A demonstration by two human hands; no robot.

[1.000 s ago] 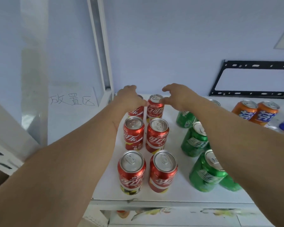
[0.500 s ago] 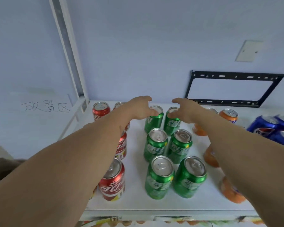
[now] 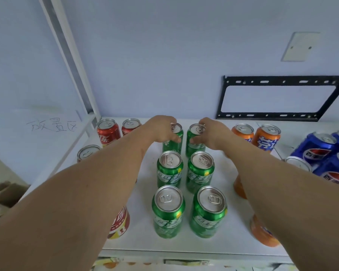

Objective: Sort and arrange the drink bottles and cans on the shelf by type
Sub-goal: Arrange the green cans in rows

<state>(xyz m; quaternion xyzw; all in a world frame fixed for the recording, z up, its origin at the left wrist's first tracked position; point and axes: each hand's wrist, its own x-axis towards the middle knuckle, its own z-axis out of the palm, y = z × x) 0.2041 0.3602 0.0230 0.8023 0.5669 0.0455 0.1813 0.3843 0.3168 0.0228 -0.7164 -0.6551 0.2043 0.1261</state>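
Several green cans stand in two columns mid-shelf. My left hand (image 3: 161, 129) grips the back left green can (image 3: 173, 142) from its top and side. My right hand (image 3: 211, 133) grips the back right green can (image 3: 195, 144) the same way. In front of them stand two middle green cans (image 3: 169, 169) and two front green cans (image 3: 168, 211). Red cans (image 3: 108, 131) stand at the left, partly hidden behind my left arm. Orange cans (image 3: 267, 137) stand right of the green ones, blue cans (image 3: 317, 148) at the far right.
The white shelf (image 3: 184, 245) ends at a front edge close to me. A white upright post (image 3: 67, 55) rises at the back left. A black metal bracket (image 3: 278, 98) hangs on the wall behind. A handwritten sign (image 3: 51, 125) lies to the left.
The view swung right from the red cans to the green ones. Both hands left the back red cans and now close around the two back green cans.
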